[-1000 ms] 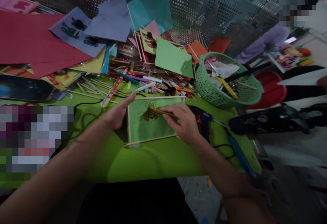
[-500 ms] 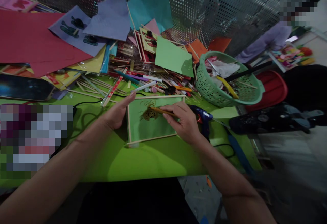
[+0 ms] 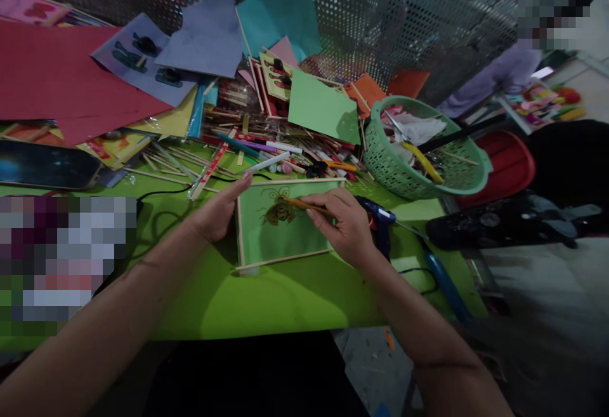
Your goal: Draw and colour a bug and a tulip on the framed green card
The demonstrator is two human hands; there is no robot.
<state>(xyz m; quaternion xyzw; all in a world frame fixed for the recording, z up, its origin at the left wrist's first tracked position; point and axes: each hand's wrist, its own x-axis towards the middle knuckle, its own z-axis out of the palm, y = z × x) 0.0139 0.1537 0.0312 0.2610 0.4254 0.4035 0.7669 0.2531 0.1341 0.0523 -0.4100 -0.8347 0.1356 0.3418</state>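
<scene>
A green sheet edged with thin wooden sticks forms a framed picture (image 3: 257,245), lying flat on the green table. On it is a brown and gold ladybug-like drawing (image 3: 280,214) with curled antennae. My left hand (image 3: 221,211) holds the picture by its left edge, its fingers partly hidden. My right hand (image 3: 345,223) is closed in a writing grip around a slim orange-brown pen (image 3: 307,204), whose tip is at the top of the bug. To the right of that hand lies a blue glue gun (image 3: 378,214).
Wooden sticks (image 3: 176,157), markers (image 3: 273,146) and coloured papers (image 3: 323,103) crowd the back of the table. A green basket (image 3: 390,163) of odds and ends stands at the back right. A phone (image 3: 47,163) lies left. A person in a purple top (image 3: 495,77) is beyond.
The pen and my right hand have shifted slightly to the right and up over the drawing. My left hand and the framed picture look unmoved.
</scene>
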